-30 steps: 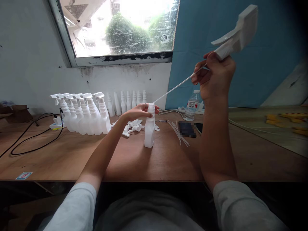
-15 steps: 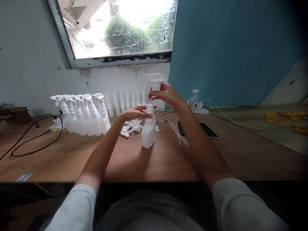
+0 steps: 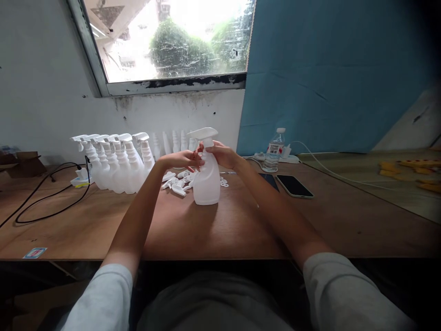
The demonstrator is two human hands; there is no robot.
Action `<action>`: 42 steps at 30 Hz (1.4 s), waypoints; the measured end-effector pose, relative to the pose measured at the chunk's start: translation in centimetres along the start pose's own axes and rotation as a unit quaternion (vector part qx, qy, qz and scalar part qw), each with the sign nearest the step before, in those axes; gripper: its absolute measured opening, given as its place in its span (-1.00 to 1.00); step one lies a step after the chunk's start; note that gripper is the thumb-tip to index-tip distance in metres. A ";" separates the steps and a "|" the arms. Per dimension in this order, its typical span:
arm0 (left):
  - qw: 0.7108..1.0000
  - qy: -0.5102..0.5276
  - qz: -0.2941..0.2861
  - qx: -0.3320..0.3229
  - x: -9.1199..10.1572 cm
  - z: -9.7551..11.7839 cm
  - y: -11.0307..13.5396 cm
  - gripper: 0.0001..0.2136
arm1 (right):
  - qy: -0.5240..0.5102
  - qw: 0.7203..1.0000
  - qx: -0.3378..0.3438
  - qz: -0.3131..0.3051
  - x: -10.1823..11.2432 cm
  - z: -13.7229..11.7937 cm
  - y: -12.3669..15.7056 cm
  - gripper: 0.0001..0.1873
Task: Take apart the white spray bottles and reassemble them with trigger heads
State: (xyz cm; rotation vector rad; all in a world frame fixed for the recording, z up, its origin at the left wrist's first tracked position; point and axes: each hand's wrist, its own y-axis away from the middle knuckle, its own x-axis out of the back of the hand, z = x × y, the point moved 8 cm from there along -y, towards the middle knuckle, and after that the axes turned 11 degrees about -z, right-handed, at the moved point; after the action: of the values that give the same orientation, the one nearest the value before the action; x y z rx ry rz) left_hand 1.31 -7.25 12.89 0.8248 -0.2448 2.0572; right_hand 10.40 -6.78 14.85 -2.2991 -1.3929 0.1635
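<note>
A white spray bottle (image 3: 206,187) stands upright on the wooden table in front of me. On its neck sits a white trigger spray head (image 3: 204,133), its nozzle pointing left. My left hand (image 3: 182,160) grips the bottle's upper part from the left with its fingertips. From the right, my right hand (image 3: 222,154) is closed round the spray head's collar; some of its fingers are hidden behind it. Loose white trigger heads (image 3: 177,183) lie in a pile just left of the bottle. Small white rings (image 3: 224,182) lie to its right.
Spray bottles with heads (image 3: 119,168) stand in a group at left. Headless bottles (image 3: 175,141) line the wall. A water bottle (image 3: 272,154), a phone (image 3: 295,186) and a white cable lie right. Black cables (image 3: 51,195) curl at far left.
My right hand has come down with the spray head, which now sits on the bottle's neck. The bottle has turned, its broad side facing me, and shifted slightly left.
</note>
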 end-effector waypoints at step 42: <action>0.915 -0.124 0.344 -0.169 4.2 6.9 5.8 -0.82 | -0.028 0.994 0.069 0.075 -1.6 1.6 -0.9 -0.60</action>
State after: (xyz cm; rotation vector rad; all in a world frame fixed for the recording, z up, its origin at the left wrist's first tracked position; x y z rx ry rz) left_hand -1.74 -11.11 21.57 0.8529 -1.1383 2.4315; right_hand 8.38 -7.33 13.61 -2.2983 -1.1936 0.3613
